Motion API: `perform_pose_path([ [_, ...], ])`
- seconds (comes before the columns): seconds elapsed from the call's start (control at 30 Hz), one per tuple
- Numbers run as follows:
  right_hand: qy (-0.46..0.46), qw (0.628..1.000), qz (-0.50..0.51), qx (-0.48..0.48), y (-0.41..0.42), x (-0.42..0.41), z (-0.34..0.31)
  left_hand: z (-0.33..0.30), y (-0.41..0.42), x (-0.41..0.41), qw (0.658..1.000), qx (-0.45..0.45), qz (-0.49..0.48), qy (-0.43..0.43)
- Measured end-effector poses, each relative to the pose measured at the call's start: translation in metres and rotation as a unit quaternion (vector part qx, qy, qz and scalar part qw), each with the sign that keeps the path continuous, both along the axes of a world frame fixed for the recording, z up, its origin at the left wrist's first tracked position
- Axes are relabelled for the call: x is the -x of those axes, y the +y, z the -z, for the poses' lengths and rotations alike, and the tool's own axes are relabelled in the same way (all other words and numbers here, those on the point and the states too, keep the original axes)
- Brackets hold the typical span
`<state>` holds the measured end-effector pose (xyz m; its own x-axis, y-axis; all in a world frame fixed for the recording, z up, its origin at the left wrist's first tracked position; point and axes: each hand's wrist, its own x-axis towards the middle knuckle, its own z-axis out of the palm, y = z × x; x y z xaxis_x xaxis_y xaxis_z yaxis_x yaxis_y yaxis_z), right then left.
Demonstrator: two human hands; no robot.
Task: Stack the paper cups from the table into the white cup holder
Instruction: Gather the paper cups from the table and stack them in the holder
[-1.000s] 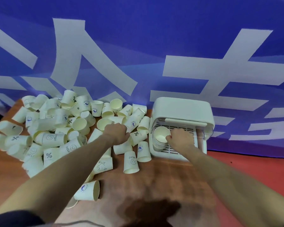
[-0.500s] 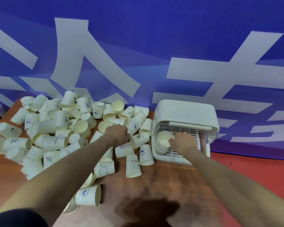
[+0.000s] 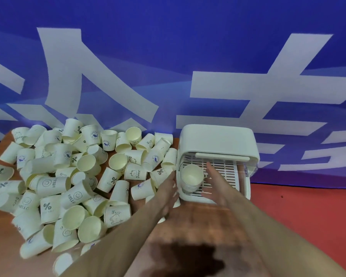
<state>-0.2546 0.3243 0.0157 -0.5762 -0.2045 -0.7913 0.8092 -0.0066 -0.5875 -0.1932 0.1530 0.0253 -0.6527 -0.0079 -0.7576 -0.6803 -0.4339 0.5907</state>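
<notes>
— While the blue banner (image 3: 168,56) with its huge white strokes fills the whole back of the view, can you read any of it?

— No, only parts of large white characters show. Below it comes the wooden table (image 3: 188,226), brown, with a red surface (image 3: 308,212) to its right.

— And the heap?

— The paper cups (image 3: 68,176) cover the left half of the table, most lying on their sides, some mouth up. Several carry print: "HELLO" with a smiley face, a "%" sign, "Bear" beside a small animal drawing, "Hi" on one near the front, and a round blue whale badge whose small lettering is too fine to read.

— Where is the white cup holder (image 3: 218,138)?

— At the table's back right, against the banner, just beside the heap. Its slatted tray sits under a rounded hood with a bar handle across the front.

— Anything inside?

— A stack of nested cups (image 3: 191,178) lies at the tray's left end, mouth toward the camera.

— The hands?

— The right hand (image 3: 216,182) is over the tray just right of the stack, fingers spread and straight, gripping nothing. The left hand (image 3: 168,194) lies edge-on by the holder's left front corner, fingers extended, a little blurred, also holding nothing I can see.
</notes>
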Motion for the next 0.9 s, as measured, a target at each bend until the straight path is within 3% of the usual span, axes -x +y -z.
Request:
perform_pose_path([
  [0.33,-0.042,0.997,0.022,0.064,-0.003,0.000,0.023,0.015,0.037,0.004,0.997,0.063,-0.041,0.029],
  [0.57,-0.042,0.989,0.055,0.133,0.003,0.005,0.032,0.005,0.052,0.016,0.973,0.225,-0.020,0.045],
  [0.9,0.020,0.991,0.082,0.107,0.019,0.034,0.032,0.010,0.063,0.032,0.994,0.079,-0.021,0.078],
])
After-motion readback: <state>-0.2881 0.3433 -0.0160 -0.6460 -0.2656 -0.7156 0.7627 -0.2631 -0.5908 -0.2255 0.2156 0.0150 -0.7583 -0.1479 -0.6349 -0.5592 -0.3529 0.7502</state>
